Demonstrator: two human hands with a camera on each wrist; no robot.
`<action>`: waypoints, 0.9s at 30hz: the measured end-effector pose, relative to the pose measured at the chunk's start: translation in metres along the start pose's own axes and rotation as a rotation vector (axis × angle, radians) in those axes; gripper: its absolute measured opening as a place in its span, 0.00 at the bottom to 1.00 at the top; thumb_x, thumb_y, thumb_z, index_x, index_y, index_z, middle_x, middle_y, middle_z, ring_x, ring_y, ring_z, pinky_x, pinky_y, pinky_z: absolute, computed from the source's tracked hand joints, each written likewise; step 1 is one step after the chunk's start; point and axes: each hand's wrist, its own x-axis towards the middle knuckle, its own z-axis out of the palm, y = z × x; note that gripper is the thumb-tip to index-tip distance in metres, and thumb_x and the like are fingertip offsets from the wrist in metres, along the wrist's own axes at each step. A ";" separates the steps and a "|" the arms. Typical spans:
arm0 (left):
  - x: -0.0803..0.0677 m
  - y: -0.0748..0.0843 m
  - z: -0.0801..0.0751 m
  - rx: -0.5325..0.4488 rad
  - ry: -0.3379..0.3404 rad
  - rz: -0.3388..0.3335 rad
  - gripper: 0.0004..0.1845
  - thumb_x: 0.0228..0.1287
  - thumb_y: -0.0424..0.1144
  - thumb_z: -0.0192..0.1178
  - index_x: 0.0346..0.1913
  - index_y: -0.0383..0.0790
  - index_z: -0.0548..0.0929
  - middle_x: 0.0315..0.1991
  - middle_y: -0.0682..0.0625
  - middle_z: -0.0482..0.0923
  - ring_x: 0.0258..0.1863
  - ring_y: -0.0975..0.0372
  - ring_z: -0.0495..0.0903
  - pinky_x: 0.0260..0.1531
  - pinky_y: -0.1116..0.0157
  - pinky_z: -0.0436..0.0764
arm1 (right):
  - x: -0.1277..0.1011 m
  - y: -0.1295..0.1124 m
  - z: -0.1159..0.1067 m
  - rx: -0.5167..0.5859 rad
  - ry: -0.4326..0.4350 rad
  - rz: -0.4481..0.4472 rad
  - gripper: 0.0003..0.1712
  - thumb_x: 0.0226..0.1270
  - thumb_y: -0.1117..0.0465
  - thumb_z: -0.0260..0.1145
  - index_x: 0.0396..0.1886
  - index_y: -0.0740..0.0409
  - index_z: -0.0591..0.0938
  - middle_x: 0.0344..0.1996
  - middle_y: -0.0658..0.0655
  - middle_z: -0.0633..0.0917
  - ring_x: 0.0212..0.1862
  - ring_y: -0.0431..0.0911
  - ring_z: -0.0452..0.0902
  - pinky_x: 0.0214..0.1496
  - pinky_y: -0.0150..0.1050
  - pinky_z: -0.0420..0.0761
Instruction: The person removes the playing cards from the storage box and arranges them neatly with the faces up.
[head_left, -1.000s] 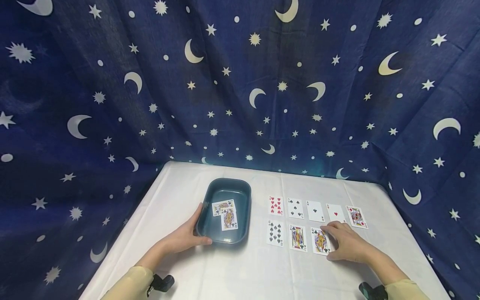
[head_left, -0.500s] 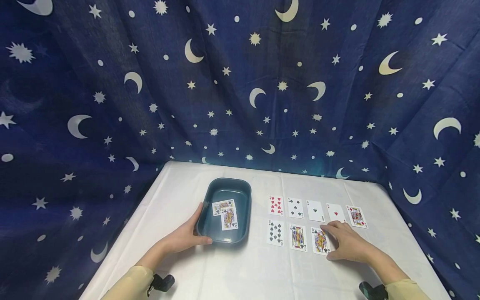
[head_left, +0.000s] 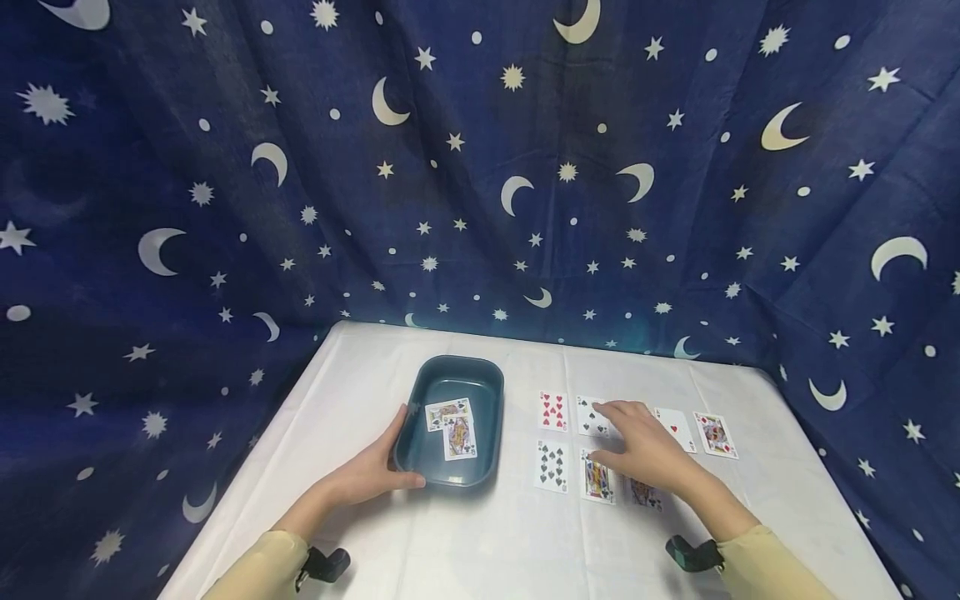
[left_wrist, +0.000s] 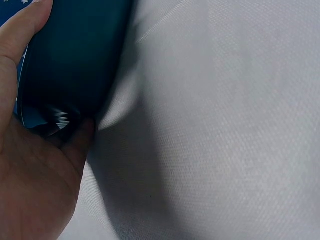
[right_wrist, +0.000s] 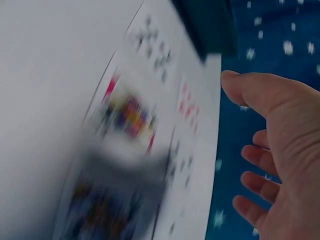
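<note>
My left hand [head_left: 371,471] grips the near left corner of a dark teal rectangular tub [head_left: 491,417], thumb along the front wall and fingers on the left side. Two overlapping face cards [head_left: 459,437] lie inside it. In the left wrist view, the hand [left_wrist: 35,170] cups the tub's wall. My right hand [head_left: 645,446] hovers over the rows of playing cards with fingers spread and nothing visible in it. It hides the ace of clubs and part of the queen of clubs [head_left: 647,497]. Its fingertips are over the five of spades [head_left: 587,421] and near the jack of clubs [head_left: 597,479].
A hearts number card [head_left: 553,412] and the ten of spades [head_left: 552,467] lie at the left end of the rows. Farther right are the ace of hearts [head_left: 677,427] and a diamond face card [head_left: 716,435]. A starry blue curtain [head_left: 480,167] surrounds the white-covered table [head_left: 480,558].
My right hand has left the right edge of the queen of clubs and moved left across the cards. The left hand, tub and visible cards stay as they were.
</note>
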 end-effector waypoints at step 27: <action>0.000 0.001 0.001 -0.018 -0.002 -0.017 0.69 0.56 0.53 0.77 0.84 0.49 0.32 0.84 0.46 0.32 0.81 0.48 0.38 0.75 0.48 0.55 | 0.117 -0.145 0.063 -0.188 -0.217 -0.326 0.42 0.49 0.40 0.81 0.64 0.52 0.83 0.59 0.51 0.81 0.65 0.49 0.70 0.75 0.48 0.64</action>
